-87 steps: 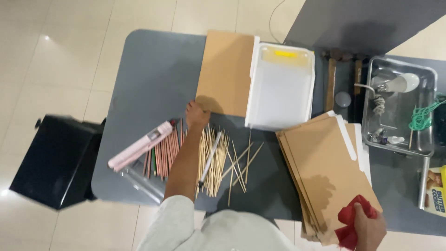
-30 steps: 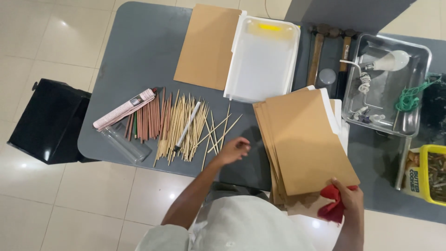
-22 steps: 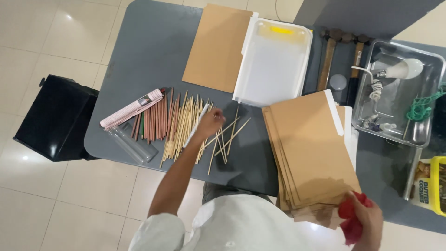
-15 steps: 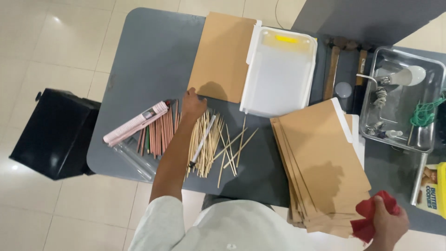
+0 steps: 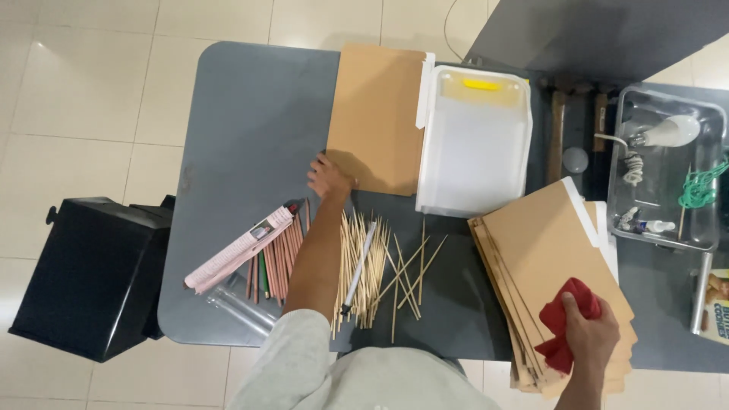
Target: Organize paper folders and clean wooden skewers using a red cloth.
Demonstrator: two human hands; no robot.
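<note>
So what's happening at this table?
A person stands over a grey table. The left hand touches the near corner of a brown folder beside a white tray. The right hand presses a red cloth on a folder stack. Wooden sticks and pencils lie between.

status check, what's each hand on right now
Left hand at near corner of single brown folder. Right hand grips red cloth over folder stack. Wooden sticks scattered between.

Bare grey table (image 5: 250, 114) lies open leftward; wooden sticks (image 5: 372, 266) and pencils (image 5: 277, 258) crowd the near edge.
</note>
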